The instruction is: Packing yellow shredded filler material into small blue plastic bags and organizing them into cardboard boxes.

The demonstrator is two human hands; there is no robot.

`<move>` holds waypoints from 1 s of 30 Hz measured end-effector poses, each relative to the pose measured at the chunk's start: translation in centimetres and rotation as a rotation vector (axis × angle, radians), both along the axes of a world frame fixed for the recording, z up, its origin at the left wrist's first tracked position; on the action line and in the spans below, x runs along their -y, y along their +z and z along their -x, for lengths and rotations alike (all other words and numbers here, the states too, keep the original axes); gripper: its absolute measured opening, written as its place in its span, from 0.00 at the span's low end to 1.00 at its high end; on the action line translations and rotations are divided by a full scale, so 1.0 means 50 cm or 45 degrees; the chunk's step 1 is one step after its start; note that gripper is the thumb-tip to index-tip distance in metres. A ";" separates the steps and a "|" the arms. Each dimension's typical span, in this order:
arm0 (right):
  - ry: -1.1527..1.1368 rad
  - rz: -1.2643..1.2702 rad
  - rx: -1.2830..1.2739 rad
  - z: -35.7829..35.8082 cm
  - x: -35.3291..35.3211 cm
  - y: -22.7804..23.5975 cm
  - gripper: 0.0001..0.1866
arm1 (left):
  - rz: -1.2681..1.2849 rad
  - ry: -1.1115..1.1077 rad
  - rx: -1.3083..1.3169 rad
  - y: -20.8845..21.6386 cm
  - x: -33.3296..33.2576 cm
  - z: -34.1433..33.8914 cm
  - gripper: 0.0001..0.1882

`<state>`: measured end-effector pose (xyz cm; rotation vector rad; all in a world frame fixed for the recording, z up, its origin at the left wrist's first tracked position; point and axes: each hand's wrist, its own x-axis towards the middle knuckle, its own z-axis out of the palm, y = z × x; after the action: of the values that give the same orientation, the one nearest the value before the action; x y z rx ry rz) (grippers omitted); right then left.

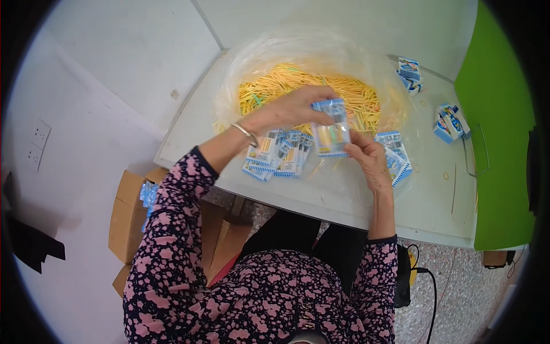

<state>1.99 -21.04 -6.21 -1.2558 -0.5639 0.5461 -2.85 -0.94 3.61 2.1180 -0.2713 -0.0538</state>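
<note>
Our left hand [309, 106] pinching the packet [337, 129] high, right hand [368, 157] low, we should grip lightly to spare its sticks [326, 138]

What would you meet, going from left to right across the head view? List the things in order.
Wall sockets, cardboard box, left pile of packets, held packet, right hand, green panel.

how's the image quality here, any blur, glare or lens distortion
All in the head view: corners fall to black; the green panel bends along its edge; the held packet looks soft, its print unclear; the clear bag shows a whitish sheen; lighting seems fairly even.
</note>
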 end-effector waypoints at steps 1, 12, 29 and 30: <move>0.009 0.001 -0.003 0.000 0.008 0.008 0.13 | -0.059 0.078 -0.075 0.010 -0.030 0.015 0.20; -1.114 0.750 1.344 0.078 0.054 0.038 0.17 | -0.353 0.183 -0.534 -0.009 -0.181 0.137 0.16; -0.413 0.911 1.021 0.160 -0.178 -0.014 0.26 | 0.191 0.965 -0.097 -0.193 -0.121 0.265 0.19; -0.411 0.911 1.025 0.159 -0.179 -0.019 0.26 | 0.194 0.967 -0.095 -0.196 -0.116 0.262 0.19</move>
<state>-5.97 -12.07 -7.16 -2.2279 -0.8390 -0.0868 -15.96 4.87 -6.17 1.9364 0.5622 0.3226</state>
